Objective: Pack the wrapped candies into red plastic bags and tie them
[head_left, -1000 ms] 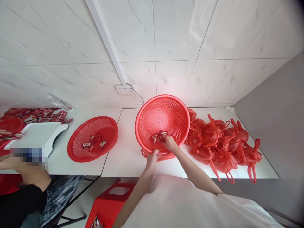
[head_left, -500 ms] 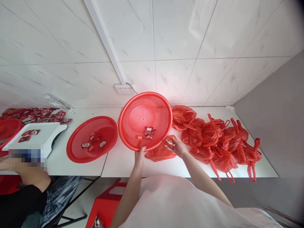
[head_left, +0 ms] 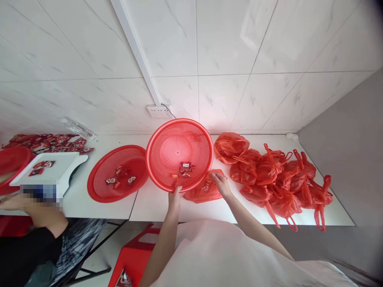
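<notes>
My left hand [head_left: 174, 199] grips the near rim of a red mesh basket [head_left: 151, 167], tilted up toward me. Several small red wrapped packets [head_left: 185, 169] lie at the near side inside it. To the right, my right hand [head_left: 220, 184] reaches over a red plastic bag [head_left: 196, 196], fingers stretched out and holding nothing I can see. A small red snack packet [head_left: 206, 185] lies at the bag, just left of those fingers; whether it is inside or on top I cannot tell.
A second red basket [head_left: 97, 193] with several packets stands left. Tied red bags [head_left: 272, 171] crowd the right side. Further left are a white scale [head_left: 62, 165], piled packets [head_left: 60, 141], a clear bottle [head_left: 79, 128] and a co-worker's arm [head_left: 48, 217]. A red stool [head_left: 131, 259] stands below.
My right hand has let go of the small packet, which now lies at the bag. The basket in my left hand has shifted slightly left.
</notes>
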{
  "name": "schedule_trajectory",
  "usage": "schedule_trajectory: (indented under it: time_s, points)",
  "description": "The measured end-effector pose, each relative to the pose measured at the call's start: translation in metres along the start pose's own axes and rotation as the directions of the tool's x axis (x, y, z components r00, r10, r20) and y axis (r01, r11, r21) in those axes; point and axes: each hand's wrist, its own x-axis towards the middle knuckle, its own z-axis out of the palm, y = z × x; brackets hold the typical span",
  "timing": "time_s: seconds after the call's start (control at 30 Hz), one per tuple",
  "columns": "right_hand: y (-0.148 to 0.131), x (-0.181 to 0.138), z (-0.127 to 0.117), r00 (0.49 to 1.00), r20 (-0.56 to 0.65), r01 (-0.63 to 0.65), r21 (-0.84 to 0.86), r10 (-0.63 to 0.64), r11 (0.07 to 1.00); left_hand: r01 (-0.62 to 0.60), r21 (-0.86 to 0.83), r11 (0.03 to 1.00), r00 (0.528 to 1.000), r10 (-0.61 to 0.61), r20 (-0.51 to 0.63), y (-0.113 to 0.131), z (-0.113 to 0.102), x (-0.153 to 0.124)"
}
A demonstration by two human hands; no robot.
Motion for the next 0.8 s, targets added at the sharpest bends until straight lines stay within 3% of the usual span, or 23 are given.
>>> schedule_trajectory:
  time_s: [0.1, 0.2, 0.3, 0.4, 0.47, 0.53, 0.67, 0.73, 0.8]
  points:
    - [-0.018, -0.003, 0.012, 0.971, -0.001, 0.234, -0.199, -0.239, 0.952, 0.023, 0.005, 1.0, 0.999, -0.023, 0.047, -0.009, 0.001, -0.006]
    - [-0.025, -0.003, 0.025, 0.915, 0.163, 0.403, -0.451, -0.37, 0.796, 0.054, 0.02, 0.998, 0.989, -0.056, 0.136, -0.018, 0.004, -0.017]
    - [-0.02, -0.004, 0.038, 0.922, 0.243, 0.386, -0.66, -0.303, 0.645, 0.075, 0.041, 0.996, 0.978, -0.081, 0.19, -0.023, 0.011, -0.03]
    - [-0.012, -0.005, 0.046, 0.946, 0.239, 0.323, -0.741, -0.218, 0.589, 0.083, 0.048, 0.995, 0.971, -0.092, 0.222, -0.024, 0.014, -0.038]
    - [-0.008, -0.004, 0.045, 0.943, 0.26, 0.332, -0.695, -0.207, 0.637, 0.105, 0.057, 0.993, 0.966, -0.115, 0.232, -0.024, 0.013, -0.04]
    - [-0.005, 0.0, 0.04, 0.95, 0.25, 0.302, -0.598, -0.185, 0.743, 0.126, 0.072, 0.989, 0.966, -0.139, 0.218, -0.024, 0.011, -0.041]
    - [0.001, 0.009, 0.027, 0.994, 0.101, 0.053, -0.242, -0.029, 0.969, 0.13, 0.076, 0.989, 0.972, -0.142, 0.185, -0.025, 0.006, -0.038]
    - [0.004, 0.012, 0.023, 0.993, 0.099, -0.068, 0.048, 0.063, 0.997, 0.135, 0.081, 0.987, 0.971, -0.148, 0.187, -0.025, 0.004, -0.034]
    - [0.005, 0.014, 0.021, 0.982, 0.143, -0.16, 0.284, 0.124, 0.945, 0.134, 0.091, 0.987, 0.97, -0.15, 0.193, -0.025, 0.002, -0.031]
